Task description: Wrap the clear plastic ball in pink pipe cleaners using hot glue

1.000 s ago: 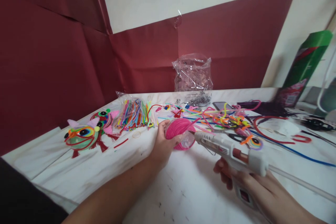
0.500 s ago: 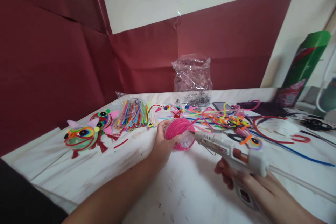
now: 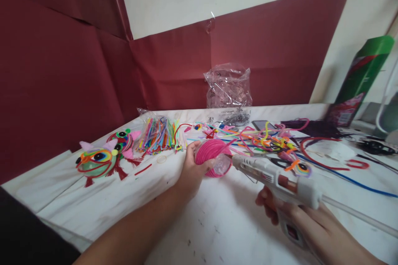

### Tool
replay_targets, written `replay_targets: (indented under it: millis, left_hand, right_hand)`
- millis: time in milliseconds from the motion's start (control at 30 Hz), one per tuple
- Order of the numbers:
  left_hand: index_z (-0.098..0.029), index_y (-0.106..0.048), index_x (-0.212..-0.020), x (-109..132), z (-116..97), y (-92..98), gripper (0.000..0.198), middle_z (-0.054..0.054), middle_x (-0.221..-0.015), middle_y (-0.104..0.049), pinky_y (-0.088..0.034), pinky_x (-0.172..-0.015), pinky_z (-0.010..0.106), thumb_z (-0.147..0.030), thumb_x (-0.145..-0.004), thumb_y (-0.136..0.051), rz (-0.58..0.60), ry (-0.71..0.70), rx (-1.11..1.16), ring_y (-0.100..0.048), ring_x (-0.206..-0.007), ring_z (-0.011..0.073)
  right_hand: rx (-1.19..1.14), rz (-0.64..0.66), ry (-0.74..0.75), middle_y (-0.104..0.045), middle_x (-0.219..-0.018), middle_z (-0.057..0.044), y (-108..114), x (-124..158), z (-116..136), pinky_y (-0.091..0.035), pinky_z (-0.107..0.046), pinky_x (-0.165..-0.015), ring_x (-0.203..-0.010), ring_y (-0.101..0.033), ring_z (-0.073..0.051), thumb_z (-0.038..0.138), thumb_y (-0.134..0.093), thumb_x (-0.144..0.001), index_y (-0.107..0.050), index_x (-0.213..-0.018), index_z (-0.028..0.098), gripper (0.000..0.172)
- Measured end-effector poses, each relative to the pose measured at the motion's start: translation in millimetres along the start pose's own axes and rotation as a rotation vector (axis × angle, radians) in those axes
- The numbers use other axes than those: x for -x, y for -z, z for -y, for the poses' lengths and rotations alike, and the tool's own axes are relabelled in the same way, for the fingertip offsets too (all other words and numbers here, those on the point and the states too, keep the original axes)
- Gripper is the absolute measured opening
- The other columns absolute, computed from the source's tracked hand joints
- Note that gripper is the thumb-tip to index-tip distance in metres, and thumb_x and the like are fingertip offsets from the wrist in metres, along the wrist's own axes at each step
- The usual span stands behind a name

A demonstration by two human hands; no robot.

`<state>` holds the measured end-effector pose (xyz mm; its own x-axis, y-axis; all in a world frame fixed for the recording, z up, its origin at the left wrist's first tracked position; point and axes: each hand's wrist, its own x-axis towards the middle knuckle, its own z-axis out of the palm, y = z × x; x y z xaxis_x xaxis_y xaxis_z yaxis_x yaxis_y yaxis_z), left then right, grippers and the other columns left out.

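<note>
My left hand (image 3: 192,169) is closed around a clear ball half wrapped in pink pipe cleaner (image 3: 212,157), held just above the white table (image 3: 130,203). A white glue gun (image 3: 276,178) sits in my right hand (image 3: 307,223), fingers wrapped round its grip. The gun's nozzle points left and stands right at the ball's bare clear side. A long glue stick (image 3: 357,215) juts from the gun's back toward the right.
Two finished pipe-cleaner fish (image 3: 102,155) lie at the left. A bag of coloured short sticks (image 3: 158,134) and a heap of loose pipe cleaners (image 3: 264,138) cover the middle. A clear plastic bag (image 3: 228,89) stands by the red backdrop. A green box (image 3: 360,78) leans at right.
The glue gun has shifted slightly to the right and its nozzle has edged off the ball. My left hand and the ball stay where they were.
</note>
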<state>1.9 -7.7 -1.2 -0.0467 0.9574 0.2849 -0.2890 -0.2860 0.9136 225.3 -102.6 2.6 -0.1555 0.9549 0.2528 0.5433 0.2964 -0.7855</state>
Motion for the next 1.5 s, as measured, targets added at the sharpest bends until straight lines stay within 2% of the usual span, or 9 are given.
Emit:
replay_targets:
  millis: [233, 300, 400, 533, 733, 933, 1133, 1267, 1500]
  left_hand:
    - [-0.023, -0.049, -0.108, 1, 0, -2.1, 0.059, 0.004, -0.112, -0.058, -0.046, -0.082, 0.030, -0.017, -0.056, -0.076, 0.006, 0.024, 0.000, -0.059, -0.095, 0.0199]
    - [-0.023, -0.050, -0.107, 2, -1, -2.8, 0.057, 0.004, -0.109, -0.058, -0.046, -0.081, 0.029, -0.017, -0.056, -0.075, 0.003, 0.026, 0.017, -0.060, -0.094, 0.0195]
    - [-0.022, -0.050, -0.107, 1, -3, -2.2, 0.057, 0.003, -0.106, -0.059, -0.046, -0.079, 0.029, -0.017, -0.057, -0.075, -0.002, 0.017, 0.037, -0.060, -0.091, 0.0183]
    - [-0.022, -0.049, -0.109, 1, -6, -1.7, 0.059, 0.002, -0.101, -0.060, -0.045, -0.074, 0.028, -0.018, -0.056, -0.075, -0.021, 0.042, 0.063, -0.059, -0.081, 0.0160]
    - [-0.022, -0.049, -0.109, 2, -7, -3.5, 0.058, 0.001, -0.097, -0.061, -0.045, -0.073, 0.028, -0.018, -0.057, -0.074, -0.026, 0.066, 0.054, -0.059, -0.080, 0.0159]
    - [-0.023, -0.050, -0.107, 2, -1, -4.0, 0.056, 0.003, -0.108, -0.059, -0.046, -0.080, 0.029, -0.018, -0.057, -0.076, 0.001, 0.021, 0.016, -0.059, -0.093, 0.0191]
    - [-0.024, -0.048, -0.110, 1, 1, -3.9, 0.059, 0.003, -0.110, -0.057, -0.047, -0.077, 0.029, -0.017, -0.058, -0.076, 0.008, 0.035, 0.005, -0.060, -0.090, 0.0178]
    - [-0.024, -0.048, -0.110, 1, 1, -2.3, 0.060, 0.004, -0.112, -0.056, -0.047, -0.077, 0.029, -0.018, -0.058, -0.077, 0.014, 0.029, 0.001, -0.060, -0.090, 0.0180]
    - [-0.025, -0.049, -0.110, -1, 5, 1.7, 0.060, 0.005, -0.116, -0.056, -0.045, -0.086, 0.032, -0.017, -0.058, -0.077, 0.009, 0.006, -0.024, -0.058, -0.103, 0.0220]
  right_hand:
    - [-0.016, 0.002, -0.006, -0.074, -0.079, -0.007, -3, 3, -4, -0.056, -0.030, -0.065, -0.071, -0.069, -0.023, 0.061, -0.033, -0.087, -0.071, -0.088, 0.022, 0.054]
    - [-0.031, -0.009, -0.024, -0.074, -0.081, -0.008, -3, 3, -5, -0.056, -0.030, -0.063, -0.070, -0.069, -0.023, 0.062, -0.035, -0.086, -0.071, -0.090, 0.021, 0.055]
    - [-0.056, -0.005, -0.037, -0.074, -0.076, -0.008, -3, 2, -6, -0.055, -0.028, -0.056, -0.068, -0.068, -0.023, 0.063, -0.035, -0.086, -0.071, -0.084, 0.021, 0.056]
    - [-0.072, -0.016, -0.056, -0.073, -0.074, -0.007, -3, 1, -4, -0.055, -0.028, -0.057, -0.066, -0.068, -0.022, 0.063, -0.034, -0.086, -0.071, -0.083, 0.021, 0.056]
    - [-0.039, -0.006, -0.031, -0.073, -0.071, -0.006, -2, 0, -2, -0.056, -0.027, -0.059, -0.067, -0.068, -0.022, 0.065, -0.034, -0.086, -0.072, -0.080, 0.022, 0.058]
    - [-0.025, 0.017, 0.017, -0.074, -0.076, -0.006, -3, 3, -3, -0.058, -0.029, -0.064, -0.071, -0.070, -0.023, 0.061, -0.035, -0.086, -0.072, -0.085, 0.023, 0.053]
    - [-0.052, 0.059, -0.019, -0.075, -0.095, -0.008, -7, 7, -8, -0.058, -0.032, -0.072, -0.077, -0.071, -0.023, 0.055, -0.038, -0.088, -0.072, -0.095, 0.023, 0.048]
    - [-0.002, 0.040, -0.004, -0.075, -0.085, -0.007, -5, 6, -8, -0.058, -0.033, -0.070, -0.074, -0.070, -0.023, 0.057, -0.035, -0.088, -0.072, -0.091, 0.023, 0.050]
    - [-0.013, 0.030, -0.021, -0.075, -0.089, -0.008, -6, 8, -9, -0.058, -0.032, -0.070, -0.075, -0.070, -0.023, 0.056, -0.037, -0.088, -0.072, -0.092, 0.023, 0.049]
